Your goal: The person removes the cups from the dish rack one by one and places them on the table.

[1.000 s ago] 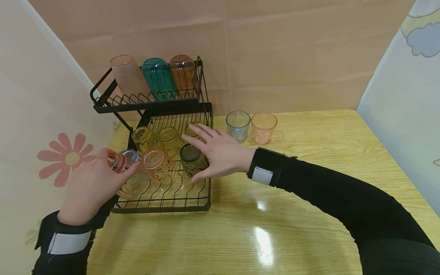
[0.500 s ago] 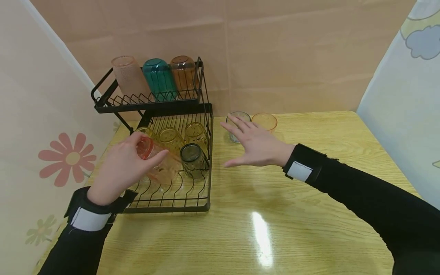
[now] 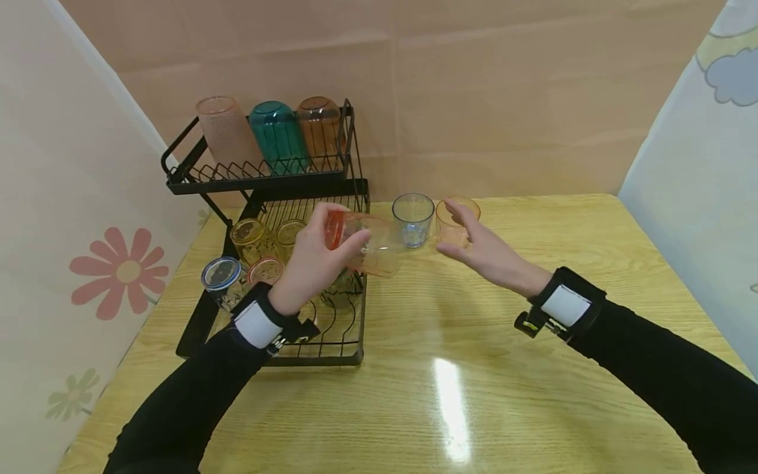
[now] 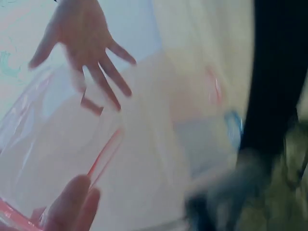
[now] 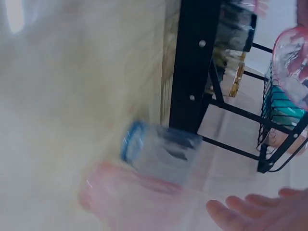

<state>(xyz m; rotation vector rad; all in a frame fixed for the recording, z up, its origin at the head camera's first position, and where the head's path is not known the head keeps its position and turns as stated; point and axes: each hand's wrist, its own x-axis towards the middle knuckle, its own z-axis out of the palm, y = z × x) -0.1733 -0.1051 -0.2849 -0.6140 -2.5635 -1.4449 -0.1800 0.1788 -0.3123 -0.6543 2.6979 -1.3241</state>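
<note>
My left hand (image 3: 314, 260) grips a clear orange-pink drinking glass (image 3: 379, 245) by its thick red base. The glass lies on its side in the air over the rack's right edge, mouth to the right. In the left wrist view its clear wall (image 4: 29, 125) spreads before the fingertips (image 4: 72, 197). My right hand (image 3: 494, 257) is held up with loose fingers and nothing in it, overlapping an upright pale orange glass (image 3: 448, 232) on the table. A bluish glass (image 3: 413, 227) stands upright beside that one.
A black two-tier dish rack (image 3: 331, 361) stands left, with several upturned glasses below, including a blue-based one (image 3: 224, 280) and a yellow one (image 3: 251, 242). Its top tier bears a pink (image 3: 227, 135), a teal (image 3: 278, 138) and a brown glass (image 3: 320, 128).
My left hand has lifted the orange-pink glass from the rack's front left and carried it right, turning it sideways. My right hand has moved right, away from the dark glass.
</note>
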